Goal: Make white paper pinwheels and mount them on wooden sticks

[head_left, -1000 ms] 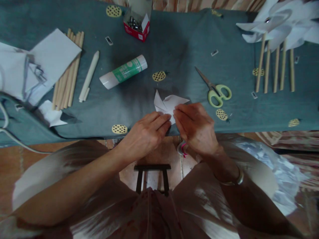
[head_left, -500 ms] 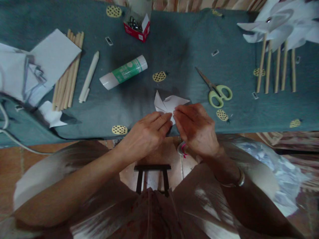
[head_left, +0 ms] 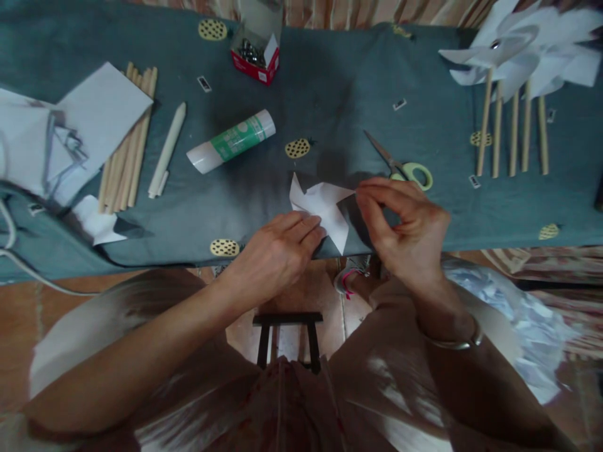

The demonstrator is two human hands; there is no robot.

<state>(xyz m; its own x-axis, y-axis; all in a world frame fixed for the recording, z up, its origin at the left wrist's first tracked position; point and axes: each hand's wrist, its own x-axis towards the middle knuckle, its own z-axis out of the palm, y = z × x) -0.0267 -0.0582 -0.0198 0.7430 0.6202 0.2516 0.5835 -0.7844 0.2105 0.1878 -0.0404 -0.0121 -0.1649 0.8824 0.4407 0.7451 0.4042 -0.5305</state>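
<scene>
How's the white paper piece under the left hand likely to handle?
The white paper piece looks thin, so probably very light. Its narrow points will likely bend easily. Without the left hand resting on it, it might slide on the cloth.

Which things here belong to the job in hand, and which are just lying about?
In hand, or likely for the job:
folded paper, left hand on it, right hand at its tip
scissors
wooden sticks
red box
white sheets

Probably just lying about:
white cable
small tags

A small white paper pinwheel (head_left: pixel 325 202), folded, three pointed tips showing and splayed outward, lies to the lower left of the green-handled scissors (head_left: pixel 398 169)
</scene>
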